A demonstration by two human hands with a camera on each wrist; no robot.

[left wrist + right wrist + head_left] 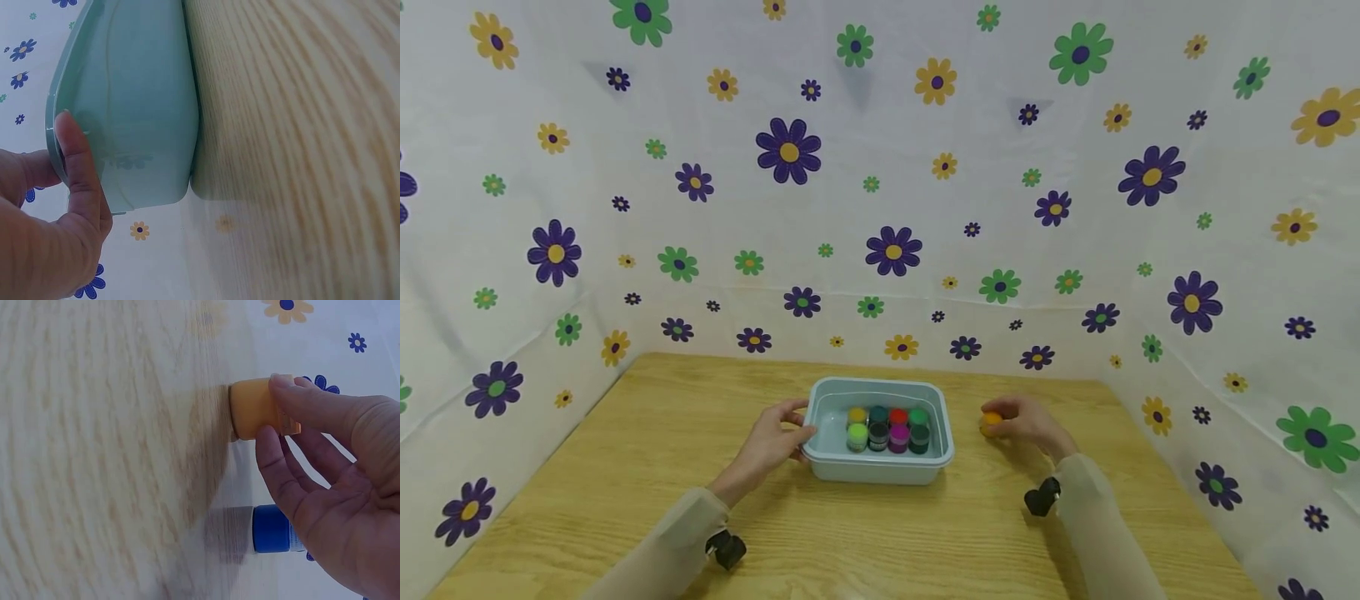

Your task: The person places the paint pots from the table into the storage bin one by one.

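Observation:
A light blue plastic tub (pixel 880 472) stands on the table with several small paint jars (pixel 898 438) in two rows inside it. At its left end my left hand (pixel 772 433) grips the rim, the fingers bent over the edge in the left wrist view. Right of the tub, my right hand (pixel 1027 423) pinches an orange paint jar (pixel 253 409) between thumb and fingertips, close at the tabletop. Beside it stands a blue jar (pixel 270 529), partly covered by the right hand in the right wrist view and hidden in the head view.
The wood-grain table (pixel 865 542) reaches to a white flowered cloth (pixel 880 208) that hangs at the back and both sides. A small black device (pixel 727 550) is strapped at the left wrist, another (pixel 1042 497) at the right.

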